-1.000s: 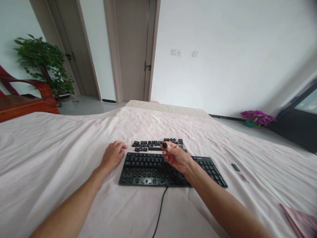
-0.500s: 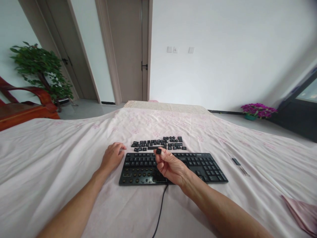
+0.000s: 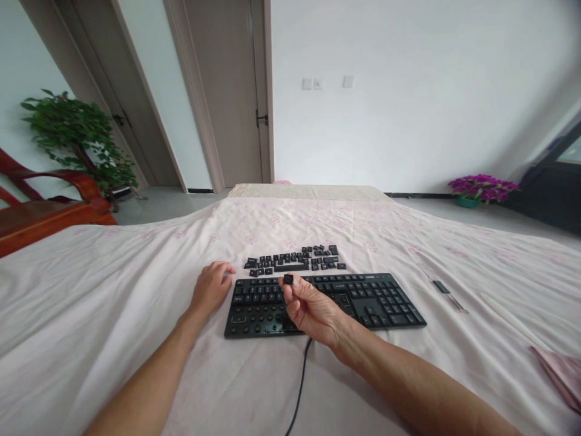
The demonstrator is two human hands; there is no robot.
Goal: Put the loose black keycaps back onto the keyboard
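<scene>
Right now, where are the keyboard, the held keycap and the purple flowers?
Keyboard (image 3: pixel 373 301), head view: panel right of centre.
Held keycap (image 3: pixel 288 279), head view: its middle.
Purple flowers (image 3: pixel 483 187), head view: middle of the blooms.

Off to my left I had a leafy green plant (image 3: pixel 75 130) behind a reddish wooden chair (image 3: pixel 54 224), only part of which reached my view. Further along I saw two grey-brown doors (image 3: pixel 222 91), each with a dark handle (image 3: pixel 262 118). Three small plates (image 3: pixel 307 83) were fixed to the white wall (image 3: pixel 399 72). Far right, magenta flowers (image 3: pixel 483 185) filled a green pot (image 3: pixel 467 202) on the grey floor (image 3: pixel 167 209), near a dark panel (image 3: pixel 556 188) I couldn't identify. A pink cloth (image 3: pixel 563 375) lay at my right edge, on a wrinkled, flower-printed pale sheet (image 3: pixel 149 260).
</scene>
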